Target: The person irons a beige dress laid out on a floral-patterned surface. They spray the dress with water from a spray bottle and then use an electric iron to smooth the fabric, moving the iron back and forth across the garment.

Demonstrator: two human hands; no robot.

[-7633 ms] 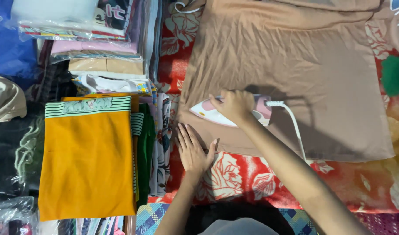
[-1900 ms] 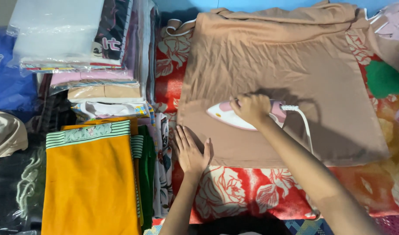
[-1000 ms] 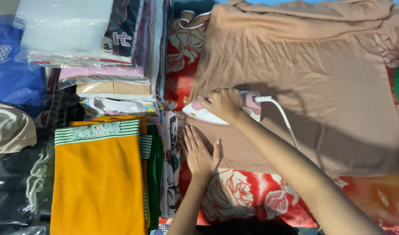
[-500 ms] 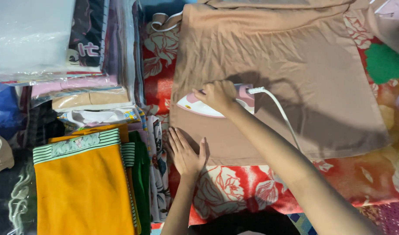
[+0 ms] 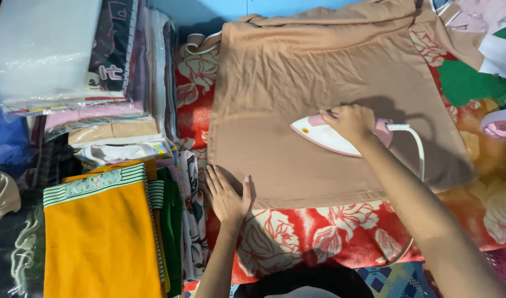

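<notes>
A red cloth printed with large pale flowers (image 5: 297, 243) is spread as the working surface, with a strip of light blue seen beyond its far edge. To the far left of both hands, stacks of folded clothes are piled: a clear plastic-wrapped packet (image 5: 43, 49) lies on top of the far stack, and a folded orange garment with a green-and-white striped band (image 5: 98, 237) lies nearest, well to the left of the left hand. A folded green piece (image 5: 170, 232) is tucked just beside it.

The left hand (image 5: 226, 194) is laid flat, fingers spread and holding nothing, pressed on the near left corner of a plain light-brown garment (image 5: 297, 83) that is smoothed out over the flowered cloth. The hem of this garment runs just to the right of the palm.

Further right and away from the body, the right hand (image 5: 352, 122) is closed around the handle of a white and pink electric iron (image 5: 324, 135), whose pointed tip is turned to the left. The iron is set flat on the brown garment, near its middle. A white cord (image 5: 416, 143) is seen curving from the iron's rear, just right of the grip, down beside the forearm. At the far right edge, a round pink and white object (image 5: 501, 124) is partly seen.
</notes>
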